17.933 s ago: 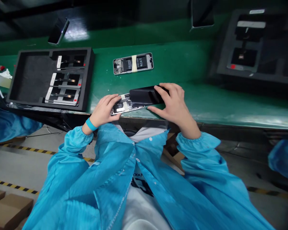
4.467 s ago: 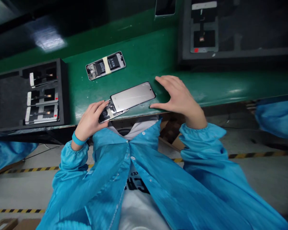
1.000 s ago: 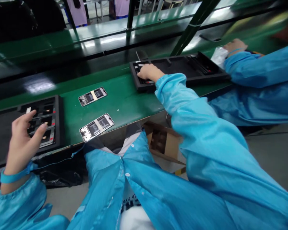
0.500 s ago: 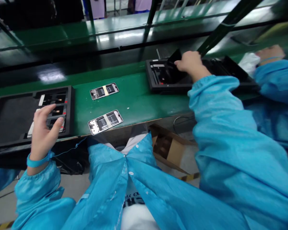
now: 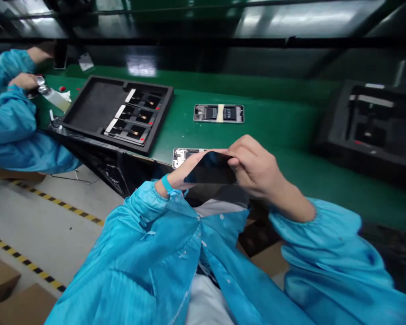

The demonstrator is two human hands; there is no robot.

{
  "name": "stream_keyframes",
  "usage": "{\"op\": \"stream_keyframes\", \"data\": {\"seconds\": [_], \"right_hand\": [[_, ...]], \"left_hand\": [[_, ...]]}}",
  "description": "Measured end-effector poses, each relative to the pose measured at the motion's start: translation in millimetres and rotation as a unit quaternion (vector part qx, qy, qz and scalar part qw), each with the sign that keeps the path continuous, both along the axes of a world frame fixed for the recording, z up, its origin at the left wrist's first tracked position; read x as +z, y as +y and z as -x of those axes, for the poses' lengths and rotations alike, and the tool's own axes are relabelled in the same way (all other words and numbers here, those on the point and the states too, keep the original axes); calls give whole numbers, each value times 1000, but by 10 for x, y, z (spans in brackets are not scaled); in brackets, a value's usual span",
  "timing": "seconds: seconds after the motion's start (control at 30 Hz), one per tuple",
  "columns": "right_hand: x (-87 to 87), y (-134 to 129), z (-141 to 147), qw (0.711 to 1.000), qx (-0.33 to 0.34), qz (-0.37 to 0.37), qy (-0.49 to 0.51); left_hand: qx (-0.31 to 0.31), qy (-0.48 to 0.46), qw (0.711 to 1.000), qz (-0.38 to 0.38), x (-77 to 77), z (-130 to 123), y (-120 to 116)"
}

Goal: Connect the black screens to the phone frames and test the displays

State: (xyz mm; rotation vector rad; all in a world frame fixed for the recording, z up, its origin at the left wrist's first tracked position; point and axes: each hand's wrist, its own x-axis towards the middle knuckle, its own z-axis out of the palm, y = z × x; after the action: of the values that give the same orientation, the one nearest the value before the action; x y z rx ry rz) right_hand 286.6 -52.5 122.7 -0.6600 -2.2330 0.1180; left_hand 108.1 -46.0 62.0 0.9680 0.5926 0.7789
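My right hand (image 5: 257, 169) pinches the right end of a thin, dark phone screen (image 5: 211, 169) between thumb and fingers. Behind that panel is my left hand (image 5: 186, 170), holding it from the far side; most of its fingers are covered. Just beyond my hands lies an opened phone body (image 5: 180, 157), largely hidden by them. Farther back, a second opened phone body (image 5: 219, 113) lies flat, a pale strip across its middle.
At left, a black foam tray (image 5: 98, 83) holds several phone screens (image 5: 130, 128) along its right side. Another black tray (image 5: 338, 126), blurred, stands at right. A co-worker's hands (image 5: 25, 81) are at the far left, near a clear bottle (image 5: 56, 98). Cardboard boxes (image 5: 23, 307) sit on the floor.
My right hand has come from the right tray to the middle with the phone screen. My left hand has left the left tray and joined it. The view has turned left.
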Motion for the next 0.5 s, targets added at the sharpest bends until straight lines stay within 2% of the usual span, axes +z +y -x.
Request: {"op": "stream_keyframes", "data": {"seconds": [0.17,0.27,0.33,0.4,0.5], "right_hand": [[-189,14,5,993,-80,-89,0],[-190,-44,-6,993,-98,-65,-16],[-165,-84,-16,993,-108,-38,-26],[-147,-84,-68,994,-104,-27,-27],[-202,54,-264,995,-84,4,-45]], "left_hand": [[-54,8,998,-21,-22,175,64],[-106,3,994,-22,69,178,52],[-108,0,994,-9,122,156,35],[-58,3,998,-2,130,148,52],[80,43,996,-24,58,218,186]]}}
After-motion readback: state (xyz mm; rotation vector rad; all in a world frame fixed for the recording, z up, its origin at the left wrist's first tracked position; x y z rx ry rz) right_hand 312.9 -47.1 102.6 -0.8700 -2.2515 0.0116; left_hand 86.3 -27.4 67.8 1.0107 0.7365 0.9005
